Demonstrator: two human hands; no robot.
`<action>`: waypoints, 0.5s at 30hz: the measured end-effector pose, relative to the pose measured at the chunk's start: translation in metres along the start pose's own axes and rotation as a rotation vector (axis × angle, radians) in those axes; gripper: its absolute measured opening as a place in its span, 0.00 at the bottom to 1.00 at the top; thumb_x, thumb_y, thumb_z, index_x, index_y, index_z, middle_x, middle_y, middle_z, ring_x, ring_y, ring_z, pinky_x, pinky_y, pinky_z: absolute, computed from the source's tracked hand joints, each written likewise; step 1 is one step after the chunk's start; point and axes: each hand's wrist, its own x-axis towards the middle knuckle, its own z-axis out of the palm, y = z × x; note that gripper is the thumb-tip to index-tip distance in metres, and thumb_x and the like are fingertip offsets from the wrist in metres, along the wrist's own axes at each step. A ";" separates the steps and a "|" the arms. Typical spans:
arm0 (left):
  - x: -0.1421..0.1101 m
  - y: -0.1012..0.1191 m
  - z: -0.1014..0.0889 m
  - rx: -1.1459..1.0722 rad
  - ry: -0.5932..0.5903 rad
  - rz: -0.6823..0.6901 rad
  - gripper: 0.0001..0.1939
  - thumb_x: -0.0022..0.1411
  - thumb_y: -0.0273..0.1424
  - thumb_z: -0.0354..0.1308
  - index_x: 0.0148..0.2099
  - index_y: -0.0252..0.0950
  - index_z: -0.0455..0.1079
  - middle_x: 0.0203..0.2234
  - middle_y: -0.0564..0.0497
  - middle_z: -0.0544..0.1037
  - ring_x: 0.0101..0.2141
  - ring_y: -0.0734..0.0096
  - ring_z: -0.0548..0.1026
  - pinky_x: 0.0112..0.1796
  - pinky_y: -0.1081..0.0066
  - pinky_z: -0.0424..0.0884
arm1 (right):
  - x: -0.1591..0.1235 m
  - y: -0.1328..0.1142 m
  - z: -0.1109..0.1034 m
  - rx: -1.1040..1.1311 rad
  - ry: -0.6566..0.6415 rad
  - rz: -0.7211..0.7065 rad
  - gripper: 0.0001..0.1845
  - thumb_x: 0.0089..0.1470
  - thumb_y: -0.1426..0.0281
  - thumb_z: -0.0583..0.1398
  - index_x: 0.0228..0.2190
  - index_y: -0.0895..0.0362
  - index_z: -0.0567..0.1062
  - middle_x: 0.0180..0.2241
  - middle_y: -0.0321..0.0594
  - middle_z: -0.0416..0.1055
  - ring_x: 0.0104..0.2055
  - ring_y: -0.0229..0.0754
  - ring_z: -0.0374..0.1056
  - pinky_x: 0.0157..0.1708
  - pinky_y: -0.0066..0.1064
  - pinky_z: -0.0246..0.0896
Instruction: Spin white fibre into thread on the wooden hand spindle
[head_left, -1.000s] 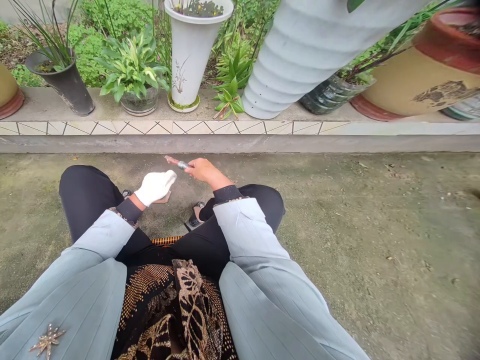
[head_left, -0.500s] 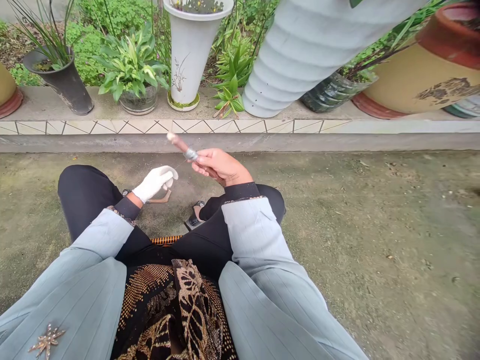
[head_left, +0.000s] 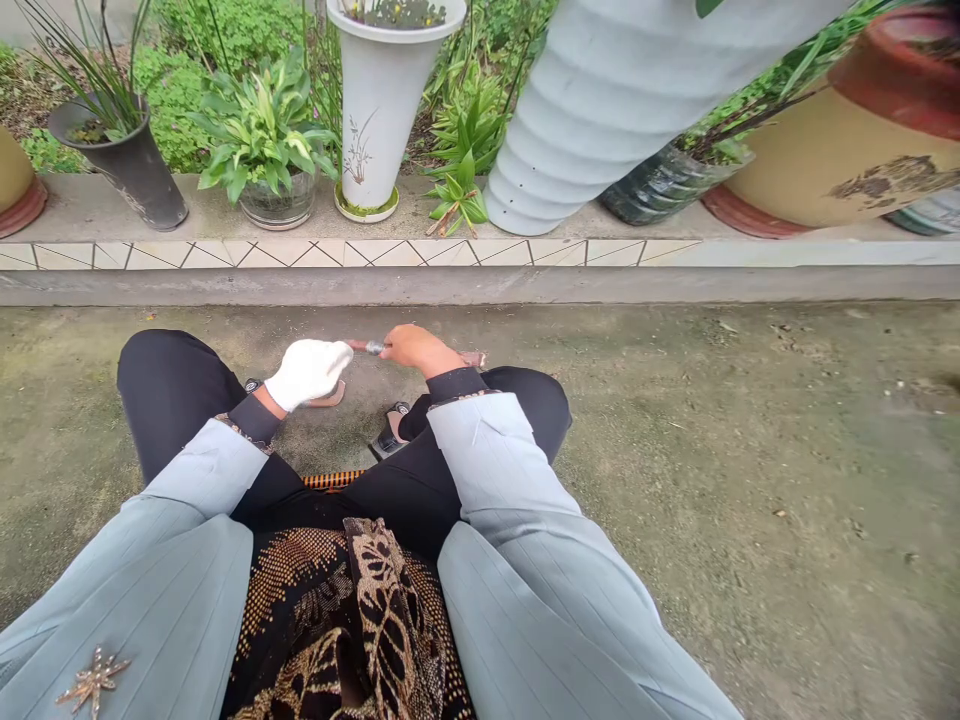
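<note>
A: Nearest first?
B: Patterned scarf [head_left: 386, 610], then dark trousers [head_left: 405, 495], knees spread. Past them, the hands.
A: State of those?
B: Left hand [head_left: 311, 370], white-gloved, fingers curled in — can't tell what's inside. Right hand [head_left: 412, 347], bare, closed round a brownish stick [head_left: 358, 345], just beside its silvery wrap [head_left: 374, 347].
A: How does the stick lie?
B: About level, over the ground [head_left: 712, 480], near its far edge. One end meets the glove in view; contact unclear. Something brown, likely the other end, shows past the right wrist.
A: Below the glove?
B: Flat brown piece [head_left: 330, 397]; lying or held, can't tell.
A: Step in hand?
B: I'd judge two-handed work at the wrap. Next move calls for a firm right grip, the left acting evenly — no twisting.
A: Farthest?
B: Ledge [head_left: 442, 255], tiled along its front edge, carrying a white pot [head_left: 382, 110] and a ribbed pot [head_left: 585, 110].
</note>
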 end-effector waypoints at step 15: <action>0.014 -0.015 0.011 -0.714 0.039 -0.300 0.13 0.61 0.34 0.47 0.33 0.34 0.71 0.24 0.50 0.75 0.25 0.71 0.69 0.29 0.72 0.65 | -0.044 0.000 -0.021 0.957 -0.257 -0.589 0.15 0.51 0.60 0.65 0.29 0.61 0.74 0.24 0.34 0.69 0.22 0.29 0.58 0.22 0.23 0.53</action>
